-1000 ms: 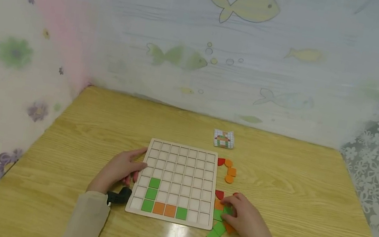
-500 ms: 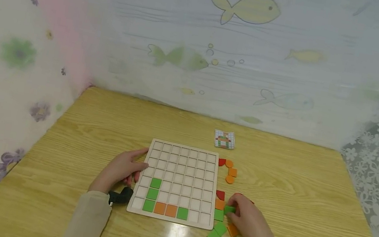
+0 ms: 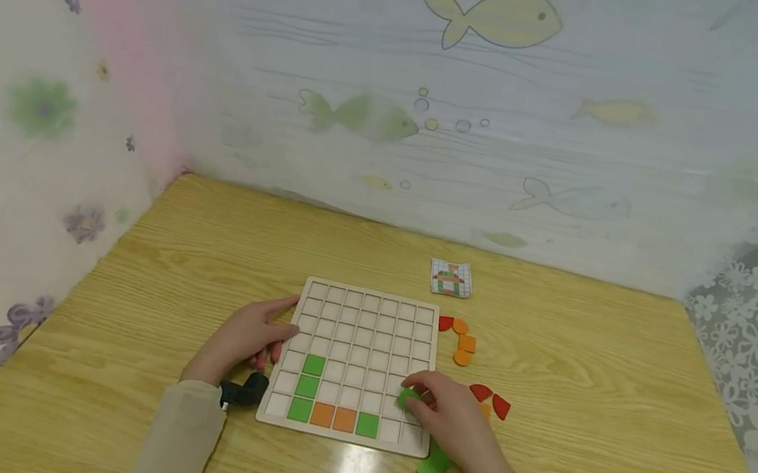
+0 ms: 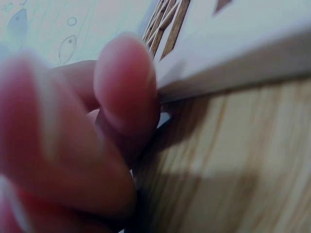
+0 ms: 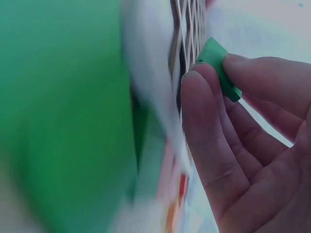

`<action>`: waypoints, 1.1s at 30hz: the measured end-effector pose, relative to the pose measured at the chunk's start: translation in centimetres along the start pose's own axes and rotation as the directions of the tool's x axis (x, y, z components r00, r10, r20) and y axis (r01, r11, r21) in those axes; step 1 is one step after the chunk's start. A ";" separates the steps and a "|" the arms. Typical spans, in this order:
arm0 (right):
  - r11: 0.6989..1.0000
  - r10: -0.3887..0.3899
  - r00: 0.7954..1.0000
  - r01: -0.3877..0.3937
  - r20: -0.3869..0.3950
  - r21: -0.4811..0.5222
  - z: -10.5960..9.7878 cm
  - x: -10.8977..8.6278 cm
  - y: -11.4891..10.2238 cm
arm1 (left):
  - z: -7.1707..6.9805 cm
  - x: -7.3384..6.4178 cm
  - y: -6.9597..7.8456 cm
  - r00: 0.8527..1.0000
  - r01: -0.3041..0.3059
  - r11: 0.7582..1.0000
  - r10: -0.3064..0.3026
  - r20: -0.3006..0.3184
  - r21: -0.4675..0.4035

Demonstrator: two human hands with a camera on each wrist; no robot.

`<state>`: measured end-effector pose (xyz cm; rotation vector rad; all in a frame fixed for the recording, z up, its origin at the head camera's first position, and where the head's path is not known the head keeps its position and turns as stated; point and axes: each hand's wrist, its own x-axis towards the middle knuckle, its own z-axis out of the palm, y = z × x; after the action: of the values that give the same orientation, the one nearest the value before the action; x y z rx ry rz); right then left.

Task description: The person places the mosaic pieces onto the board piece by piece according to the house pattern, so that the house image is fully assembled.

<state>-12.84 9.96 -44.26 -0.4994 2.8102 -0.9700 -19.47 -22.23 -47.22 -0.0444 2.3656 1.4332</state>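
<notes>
In the head view a pale wooden grid board (image 3: 357, 359) lies on the table. Green and orange square tiles fill some of its cells at the lower left, among them an orange tile (image 3: 322, 414). My left hand (image 3: 247, 336) grips the board's left edge, the thumb tip on the rim; close up, curled fingers (image 4: 126, 82) meet the board's side. Over the board's right columns, my right hand (image 3: 457, 419) pinches a green square tile (image 5: 218, 70) between thumb and fingers, tilted above the cells. A large blurred green shape fills the right wrist view's left side.
Right of the board lie red quarter-round pieces (image 3: 499, 407), orange round pieces (image 3: 461, 358) and an orange square (image 3: 467, 343). Green tiles (image 3: 432, 470) sit by its lower right corner, partly under my right arm. A small pattern card (image 3: 451, 279) lies behind the board.
My right hand has picked up a green tile from the loose pieces and carried it left over the board. My left hand has stayed at the board's edge.
</notes>
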 end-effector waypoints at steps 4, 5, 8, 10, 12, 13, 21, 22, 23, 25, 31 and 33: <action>0.997 -0.074 0.997 0.075 0.033 -0.019 1.1 0.7 -1.0 | 0.0 -0.1 0.1 1.000 0.003 1.000 -0.003 0.001 -0.007; 0.996 -0.091 0.995 0.092 0.034 -0.024 1.2 0.8 -1.2 | 0.0 -0.1 0.1 1.000 0.003 1.000 -0.003 0.002 -0.009; 0.992 -0.110 0.993 0.111 0.030 -0.051 1.6 1.2 -1.9 | 0.0 -0.1 0.2 1.000 0.008 1.000 -0.008 0.004 -0.017; 0.990 -0.116 0.993 0.118 0.025 -0.074 1.7 1.4 -2.3 | 0.0 -0.2 0.2 1.000 0.005 1.000 -0.005 0.004 -0.019; 0.989 -0.116 0.993 0.117 0.021 -0.085 1.8 1.5 -2.6 | 0.0 -0.2 0.3 1.000 0.005 1.000 -0.005 0.005 -0.026; 0.990 -0.111 0.994 0.113 0.018 -0.089 1.8 1.6 -2.8 | 0.0 -0.1 0.2 1.000 0.005 1.000 -0.004 0.005 -0.026; 0.989 -0.092 0.996 0.094 0.021 -0.112 2.3 1.7 -3.3 | 0.0 -0.2 0.2 1.000 0.008 1.000 -0.008 0.016 -0.027; 0.988 -0.097 0.995 0.099 0.018 -0.117 2.4 1.7 -3.3 | 0.0 -0.3 0.2 1.000 0.007 1.000 -0.007 0.018 -0.027; 0.987 -0.099 0.995 0.101 0.016 -0.123 2.4 1.7 -3.3 | 0.0 -0.3 0.2 1.000 0.006 1.000 -0.006 0.019 -0.025; 0.984 -0.110 0.994 0.111 0.011 -0.139 2.5 1.6 -3.3 | -0.1 -0.4 0.2 1.000 0.008 1.000 -0.008 0.020 -0.027; 0.979 -0.117 0.993 0.115 -0.002 -0.167 2.6 1.5 -3.5 | -0.1 -0.4 0.2 1.000 0.006 1.000 -0.005 0.008 -0.030; 0.983 -0.097 0.995 0.096 -0.003 -0.159 2.4 1.5 -3.4 | -0.1 -0.3 0.2 1.000 0.011 0.999 -0.011 0.011 -0.037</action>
<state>-12.79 5.52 -44.03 -0.6570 2.9120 -0.7703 -19.29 -22.20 -46.89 -0.0594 2.3268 1.4685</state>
